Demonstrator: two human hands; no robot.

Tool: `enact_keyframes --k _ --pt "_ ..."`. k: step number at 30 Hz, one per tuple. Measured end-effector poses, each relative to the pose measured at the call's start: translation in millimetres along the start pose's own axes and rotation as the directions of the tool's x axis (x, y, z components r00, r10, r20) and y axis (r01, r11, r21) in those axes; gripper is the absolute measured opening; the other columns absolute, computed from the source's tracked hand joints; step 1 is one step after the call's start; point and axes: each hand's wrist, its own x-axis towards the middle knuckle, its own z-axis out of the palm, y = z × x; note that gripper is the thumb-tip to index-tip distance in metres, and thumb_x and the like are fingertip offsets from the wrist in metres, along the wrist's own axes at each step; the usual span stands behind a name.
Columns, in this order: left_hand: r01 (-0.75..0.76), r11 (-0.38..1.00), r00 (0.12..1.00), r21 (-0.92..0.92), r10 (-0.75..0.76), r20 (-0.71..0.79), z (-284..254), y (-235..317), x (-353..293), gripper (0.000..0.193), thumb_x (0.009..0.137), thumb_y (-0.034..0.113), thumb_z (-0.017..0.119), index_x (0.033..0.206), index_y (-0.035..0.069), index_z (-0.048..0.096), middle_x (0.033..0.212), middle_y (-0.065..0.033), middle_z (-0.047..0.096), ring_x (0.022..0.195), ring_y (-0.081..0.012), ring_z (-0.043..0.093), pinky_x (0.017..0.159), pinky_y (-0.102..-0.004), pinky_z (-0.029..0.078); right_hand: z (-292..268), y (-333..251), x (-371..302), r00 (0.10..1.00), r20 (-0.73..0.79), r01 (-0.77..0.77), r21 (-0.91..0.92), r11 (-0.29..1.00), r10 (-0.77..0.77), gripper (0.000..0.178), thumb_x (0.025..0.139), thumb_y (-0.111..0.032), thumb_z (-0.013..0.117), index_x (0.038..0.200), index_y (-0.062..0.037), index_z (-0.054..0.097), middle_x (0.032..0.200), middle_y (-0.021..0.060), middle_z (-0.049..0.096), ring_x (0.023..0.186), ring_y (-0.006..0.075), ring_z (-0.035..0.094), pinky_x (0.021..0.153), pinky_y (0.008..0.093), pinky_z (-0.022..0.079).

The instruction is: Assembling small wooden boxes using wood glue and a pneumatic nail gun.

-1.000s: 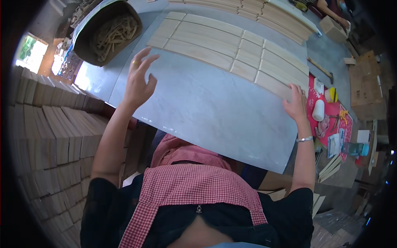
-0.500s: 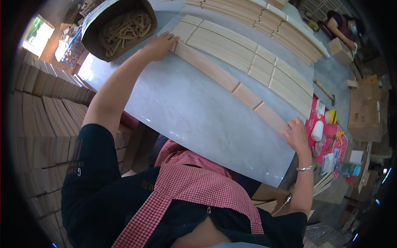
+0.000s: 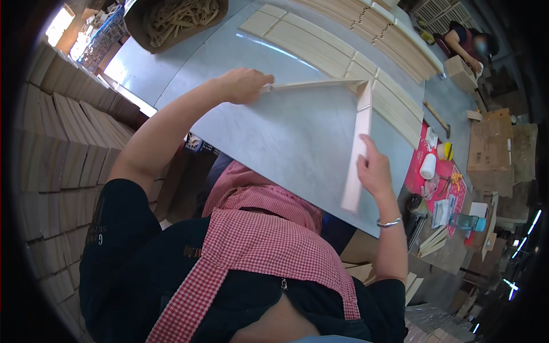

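A pale grooved wooden strip (image 3: 357,151) stands on edge on the table, bent at its grooves into an angled shape with its corner at the far side. My left hand (image 3: 245,86) is closed around the end of its long side. On the nearer right section, my right hand (image 3: 374,170) grips with thumb and fingers apart along the wood. Beyond the corner, more grooved wooden strips (image 3: 311,48) lie flat side by side, close to the bent one.
A container of thin wood scraps (image 3: 180,20) stands at the far left of the grey table (image 3: 274,137). Stacked boards (image 3: 334,20) line the back. A hammer (image 3: 437,117) and a white bottle (image 3: 427,166) lie at right. A person (image 3: 466,46) works beyond; wood piles (image 3: 74,143) rise at left.
The strip was nearly straight and is now folded at its grooves. Both hands have come closer together, the left moving right and the right moving left, swinging its section toward me.
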Motion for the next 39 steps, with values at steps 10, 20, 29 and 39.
enact_keyframes --k 10,20,29,39 --pt "-0.040 0.906 0.999 -0.422 0.026 -0.039 24.2 -4.5 -9.2 0.057 0.078 0.004 0.050 0.135 0.003 0.059 0.115 -0.0180 0.070 0.094 -0.0371 0.065 0.086 -0.0439 0.054 60.4 -75.7 3.8 0.941 -0.259 0.275 0.214 0.937 -0.217 0.024 0.085 -0.008 0.068 0.108 -0.0033 0.069 0.075 0.0099 0.067 0.058 0.0246 0.058 0.059 0.0366 0.048" --pt "-0.129 0.845 0.979 -0.518 0.026 -0.201 52.8 -4.5 -17.1 0.055 0.076 0.003 0.051 0.129 0.000 0.062 0.114 -0.0200 0.070 0.094 -0.0378 0.066 0.085 -0.0448 0.055 81.0 -94.9 -9.4 0.784 -0.306 0.461 -0.296 0.836 -0.540 0.021 0.082 -0.012 0.075 0.101 -0.0104 0.065 0.085 0.0050 0.063 0.076 0.0241 0.061 0.072 0.0342 0.050" --pt "-0.141 0.929 0.961 -0.341 0.045 -0.272 64.3 12.5 -5.5 0.045 0.077 0.001 0.049 0.120 -0.002 0.064 0.110 -0.0220 0.069 0.093 -0.0401 0.068 0.087 -0.0456 0.055 94.2 -94.1 -12.6 0.892 -0.097 0.429 -0.122 0.895 -0.441 0.019 0.085 -0.006 0.069 0.104 -0.0075 0.067 0.092 0.0052 0.068 0.079 0.0254 0.062 0.073 0.0344 0.050" --pt "-0.155 0.919 0.968 -0.364 0.066 -0.244 66.8 5.0 -5.8 0.042 0.086 0.012 0.056 0.126 0.001 0.063 0.116 -0.0234 0.066 0.094 -0.0406 0.068 0.087 -0.0451 0.056 97.5 -97.1 -2.7 0.900 -0.133 0.397 -0.139 0.907 -0.414 0.018 0.086 -0.008 0.071 0.103 -0.0094 0.066 0.089 0.0036 0.067 0.078 0.0236 0.063 0.073 0.0346 0.051"
